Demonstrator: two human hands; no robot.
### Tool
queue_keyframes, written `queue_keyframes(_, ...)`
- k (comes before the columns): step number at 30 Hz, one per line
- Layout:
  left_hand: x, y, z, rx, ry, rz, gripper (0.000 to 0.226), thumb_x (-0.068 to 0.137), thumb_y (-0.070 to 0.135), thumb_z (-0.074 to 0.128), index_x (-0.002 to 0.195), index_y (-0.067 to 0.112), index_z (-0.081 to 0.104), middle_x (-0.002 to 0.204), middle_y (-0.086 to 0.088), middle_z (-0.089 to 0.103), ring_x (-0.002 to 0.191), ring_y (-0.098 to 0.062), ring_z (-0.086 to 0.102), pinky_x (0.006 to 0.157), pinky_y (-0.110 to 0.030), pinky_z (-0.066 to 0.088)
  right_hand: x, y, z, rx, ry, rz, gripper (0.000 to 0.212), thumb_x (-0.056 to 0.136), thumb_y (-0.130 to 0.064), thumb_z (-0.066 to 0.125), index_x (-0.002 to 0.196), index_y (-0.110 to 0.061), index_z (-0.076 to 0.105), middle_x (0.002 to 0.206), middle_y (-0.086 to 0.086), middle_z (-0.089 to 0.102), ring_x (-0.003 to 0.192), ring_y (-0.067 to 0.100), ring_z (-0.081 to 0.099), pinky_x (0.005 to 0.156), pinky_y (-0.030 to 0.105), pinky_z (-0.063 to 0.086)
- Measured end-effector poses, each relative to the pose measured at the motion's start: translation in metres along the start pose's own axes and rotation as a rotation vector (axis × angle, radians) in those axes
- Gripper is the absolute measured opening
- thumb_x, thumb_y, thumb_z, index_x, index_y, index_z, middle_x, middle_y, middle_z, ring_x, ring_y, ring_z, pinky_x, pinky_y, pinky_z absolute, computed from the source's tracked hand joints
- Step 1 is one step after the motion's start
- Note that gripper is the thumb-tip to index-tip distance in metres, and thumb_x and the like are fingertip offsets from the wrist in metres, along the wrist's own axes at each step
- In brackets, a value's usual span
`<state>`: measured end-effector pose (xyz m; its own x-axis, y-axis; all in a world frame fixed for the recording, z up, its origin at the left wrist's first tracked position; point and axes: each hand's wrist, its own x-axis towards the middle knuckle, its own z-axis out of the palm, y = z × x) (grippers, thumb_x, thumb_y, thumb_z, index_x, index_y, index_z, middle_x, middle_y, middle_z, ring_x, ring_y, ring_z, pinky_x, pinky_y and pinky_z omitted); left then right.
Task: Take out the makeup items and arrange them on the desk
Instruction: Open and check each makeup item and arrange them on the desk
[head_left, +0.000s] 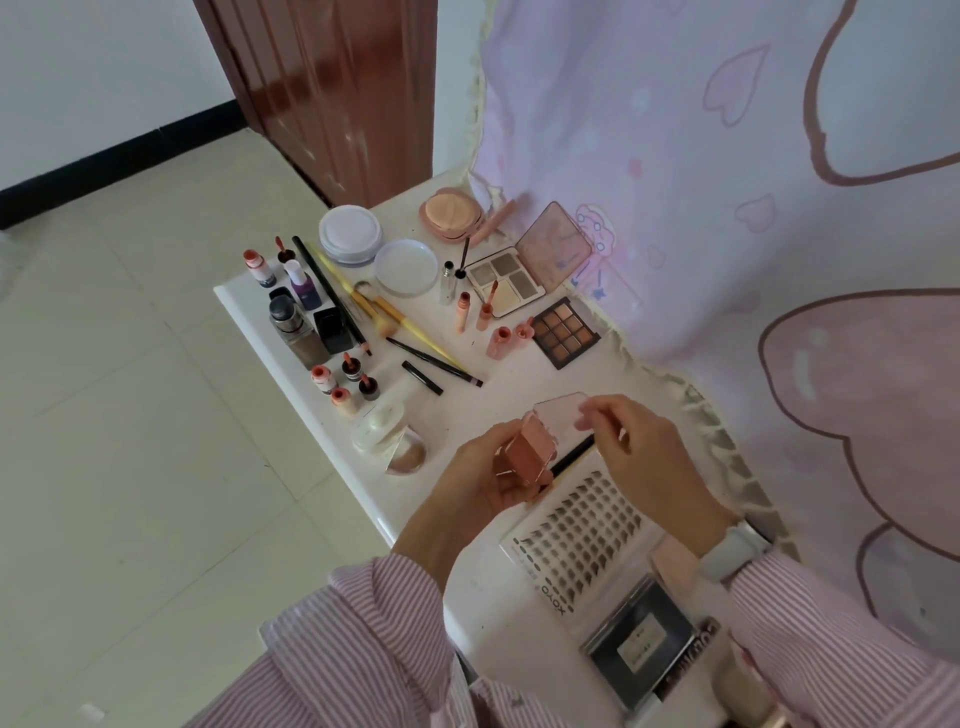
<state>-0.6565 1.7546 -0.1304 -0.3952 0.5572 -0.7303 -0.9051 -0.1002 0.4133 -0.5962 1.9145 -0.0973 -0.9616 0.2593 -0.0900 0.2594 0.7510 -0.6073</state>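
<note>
- L hand (483, 467) fingers curled round small pink blush box (530, 449), held up over white desk (332, 447).
- R hand (636, 447) thumb + finger pinch its clear lid (563, 410), lid tipped open.
- Lash card (582, 530) lies just under both hands.
- Lip tubes, brushes, other stuff sit well past fingertips.
</note>
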Motion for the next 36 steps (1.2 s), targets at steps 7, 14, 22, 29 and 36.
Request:
queue_keyframes(7, 0.027, -0.003, 0.018, 0.677, 0.359, 0.422, 0.028, 0.093, 0.032, 0.049, 0.113, 0.017, 0.059, 0.107, 0.000, 0.067, 0.087, -0.010, 0.062, 0.073, -0.020, 0.047, 0.036, 0.035, -0.021, -0.013, 0.189, 0.222, 0.022, 0.095, -0.015, 0.044, 0.102, -0.007, 0.063, 0.087, 0.005, 0.068, 0.066, 0.015, 0.063, 0.061, 0.018, 0.048)
queue_keyframes(14, 0.040, -0.026, -0.004, 1.748, 0.514, 0.589, 0.048, 0.096, 0.041, 0.033, 0.141, 0.027, 0.031, 0.153, -0.002, 0.019, 0.142, -0.024, 0.005, 0.112, -0.045, 0.002, 0.073, 0.054, -0.024, -0.130, 0.164, 0.230, 0.030, 0.097, -0.015, 0.041, 0.090, 0.004, 0.063, 0.086, 0.023, 0.066, 0.079, 0.039, 0.064, 0.075, 0.048, 0.050)
queue_keyframes(22, 0.045, -0.035, -0.016, 1.771, 0.453, 0.601, 0.052, 0.097, 0.042, 0.027, 0.146, 0.029, 0.013, 0.156, 0.002, -0.005, 0.141, -0.023, -0.019, 0.107, -0.043, -0.020, 0.071, 0.052, -0.016, 0.025, 0.242, 0.335, 0.032, 0.096, -0.029, 0.045, 0.097, -0.003, 0.063, 0.094, 0.015, 0.066, 0.085, 0.032, 0.063, 0.082, 0.040, 0.050)
queue_keyframes(29, 0.040, -0.035, -0.022, 1.726, 0.423, 0.707, 0.048, 0.098, 0.030, 0.030, 0.145, 0.027, 0.021, 0.156, 0.002, 0.002, 0.140, -0.018, -0.020, 0.109, -0.038, -0.020, 0.015, 0.040, 0.003, -0.234, 0.219, 0.188, 0.019, 0.091, -0.012, 0.050, 0.107, -0.009, 0.061, 0.107, 0.007, 0.062, 0.090, 0.020, 0.058, 0.068, 0.026, 0.044)
queue_keyframes(36, 0.019, -0.044, -0.031, 1.543, 0.402, 0.837, 0.033, 0.093, 0.014, 0.047, 0.125, 0.011, 0.056, 0.143, -0.007, 0.040, 0.140, -0.022, 0.022, 0.115, -0.034, 0.002, 0.009, 0.044, 0.018, -0.502, -0.217, -0.169, 0.024, 0.091, -0.019, 0.052, 0.112, -0.017, 0.064, 0.115, 0.002, 0.056, 0.109, 0.022, 0.044, 0.091, 0.034, 0.034)
